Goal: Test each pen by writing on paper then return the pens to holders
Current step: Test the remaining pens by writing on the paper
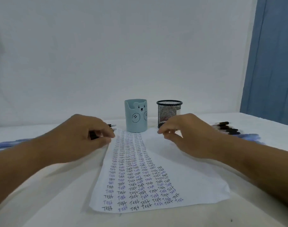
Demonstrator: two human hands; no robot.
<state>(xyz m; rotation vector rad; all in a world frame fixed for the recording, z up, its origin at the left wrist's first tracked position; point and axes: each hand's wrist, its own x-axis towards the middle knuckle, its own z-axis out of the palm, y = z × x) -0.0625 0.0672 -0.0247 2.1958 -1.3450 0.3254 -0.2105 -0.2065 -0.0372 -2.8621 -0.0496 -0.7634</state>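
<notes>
On a white-covered table (pixel 42 202), a sheet of paper (pixel 189 174) filled with columns of the handwritten word "Test" in black and purple ink lies between a person's two outstretched forearms. At the sheet's far left corner, the left hand (pixel 84 136) rests with its fingers curled down; something dark shows under them, but blur hides whether they grip it. Opposite, the right hand (pixel 187 135) hovers at the far right corner, fingers loosely bent and holding nothing. Just beyond the paper stand two holders side by side: a pale blue bear-faced cup (pixel 136 116) on the left and a black wire-mesh cup (pixel 168 112) on the right. Loose pens lie in blurred clusters on the cloth, one group (pixel 10 144) left of the left hand, another (pixel 230 130) past the right wrist.
</notes>
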